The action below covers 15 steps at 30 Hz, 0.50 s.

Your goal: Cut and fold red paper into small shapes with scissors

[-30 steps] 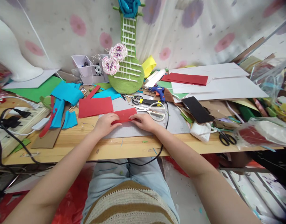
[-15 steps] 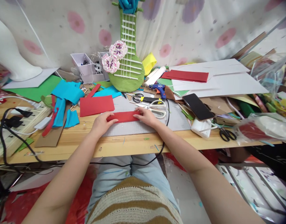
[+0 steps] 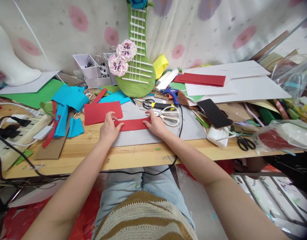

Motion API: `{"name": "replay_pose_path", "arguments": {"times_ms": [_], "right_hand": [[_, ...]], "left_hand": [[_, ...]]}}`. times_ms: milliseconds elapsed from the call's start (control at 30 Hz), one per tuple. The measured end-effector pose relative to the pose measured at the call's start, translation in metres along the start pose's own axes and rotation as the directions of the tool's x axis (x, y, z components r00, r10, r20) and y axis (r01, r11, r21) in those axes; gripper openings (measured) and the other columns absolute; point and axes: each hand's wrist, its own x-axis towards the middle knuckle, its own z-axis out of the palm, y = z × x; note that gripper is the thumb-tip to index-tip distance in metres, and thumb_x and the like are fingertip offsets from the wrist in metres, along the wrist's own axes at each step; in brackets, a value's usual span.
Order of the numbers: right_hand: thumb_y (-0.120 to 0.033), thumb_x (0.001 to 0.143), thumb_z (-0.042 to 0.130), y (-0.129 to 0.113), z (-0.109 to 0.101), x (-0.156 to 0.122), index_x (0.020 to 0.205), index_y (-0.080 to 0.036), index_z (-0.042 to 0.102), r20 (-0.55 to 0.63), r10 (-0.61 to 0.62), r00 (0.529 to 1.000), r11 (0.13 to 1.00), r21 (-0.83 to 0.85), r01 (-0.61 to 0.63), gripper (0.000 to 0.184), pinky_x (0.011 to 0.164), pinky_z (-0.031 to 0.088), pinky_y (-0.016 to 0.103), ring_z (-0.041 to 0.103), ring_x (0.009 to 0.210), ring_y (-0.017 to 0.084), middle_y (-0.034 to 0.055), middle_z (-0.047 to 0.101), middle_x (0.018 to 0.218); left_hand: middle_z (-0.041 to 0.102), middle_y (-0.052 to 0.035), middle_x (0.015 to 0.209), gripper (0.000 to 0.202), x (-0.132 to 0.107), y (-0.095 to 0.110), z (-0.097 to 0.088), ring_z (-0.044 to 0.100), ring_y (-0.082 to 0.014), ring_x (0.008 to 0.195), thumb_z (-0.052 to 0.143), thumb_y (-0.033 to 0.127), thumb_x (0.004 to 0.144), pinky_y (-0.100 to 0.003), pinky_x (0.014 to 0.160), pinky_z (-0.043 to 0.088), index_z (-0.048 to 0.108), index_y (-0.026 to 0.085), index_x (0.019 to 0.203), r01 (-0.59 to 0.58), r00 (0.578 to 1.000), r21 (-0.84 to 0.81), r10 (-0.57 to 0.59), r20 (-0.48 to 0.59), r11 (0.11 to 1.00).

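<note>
A folded red paper strip (image 3: 133,124) lies lengthwise between my hands on a grey cutting mat (image 3: 135,138). My left hand (image 3: 109,128) holds its left end, thumb on the near side and fingers curled above. At the right end, my right hand (image 3: 155,124) pinches the strip between thumb and fingers. A wider red paper piece (image 3: 100,112) sits just beyond my left hand. White-handled scissors (image 3: 170,116) lie beside my right hand. Behind them are a yellow-and-black cutter (image 3: 163,106) and a blue glue gun (image 3: 170,94).
A green guitar-shaped piece (image 3: 137,80) with paper flowers stands at the back. Blue paper scraps (image 3: 70,96) and a power strip (image 3: 25,133) are on the left. Rightward lie a phone (image 3: 215,113), black-handled scissors (image 3: 246,144) and white boards (image 3: 258,88). A black cable (image 3: 180,133) crosses the table edge.
My left hand's fingers have lifted and curled more, while its thumb stays at the strip's left end. The right hand keeps its hold. The view has shifted slightly.
</note>
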Motion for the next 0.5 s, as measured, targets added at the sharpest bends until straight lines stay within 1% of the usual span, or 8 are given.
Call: {"name": "replay_pose_path", "arguments": {"times_ms": [200,333,500], "right_hand": [[-0.028,0.089,0.046,-0.013,-0.003,-0.004,0.125,-0.015,0.039,0.016,0.049,0.999,0.990,-0.132,-0.047,0.039,0.076,0.044,0.033,0.063,0.089,0.024,0.0110,0.065,0.100],[-0.027,0.090,0.042,-0.014,-0.001,-0.003,0.124,-0.015,0.039,0.021,0.032,0.999,0.988,-0.155,-0.029,0.037,0.077,0.044,0.033,0.062,0.094,0.025,0.0123,0.064,0.108],[-0.026,0.092,0.037,-0.011,0.005,0.001,0.123,-0.017,0.040,0.015,0.009,1.000,0.985,-0.174,-0.006,0.033,0.078,0.044,0.035,0.061,0.096,0.025,0.0118,0.061,0.115]], "left_hand": [[0.063,-0.0057,0.107,0.050,0.001,0.001,0.000,0.064,-0.0220,0.093,0.062,0.030,0.080,-0.031,0.067,0.045,0.034,0.020,0.120,0.039,0.999,0.103,-0.036,-0.034,0.994],[0.063,-0.0056,0.107,0.046,0.002,0.002,-0.002,0.063,-0.0214,0.094,0.061,0.028,0.080,-0.031,0.068,0.045,0.035,0.021,0.118,0.061,0.997,0.133,-0.055,-0.048,0.989],[0.063,-0.0050,0.104,0.034,0.002,0.003,-0.003,0.062,-0.0210,0.094,0.058,0.028,0.083,-0.030,0.068,0.045,0.039,0.021,0.111,0.062,0.996,0.159,-0.050,-0.079,0.985]]}}
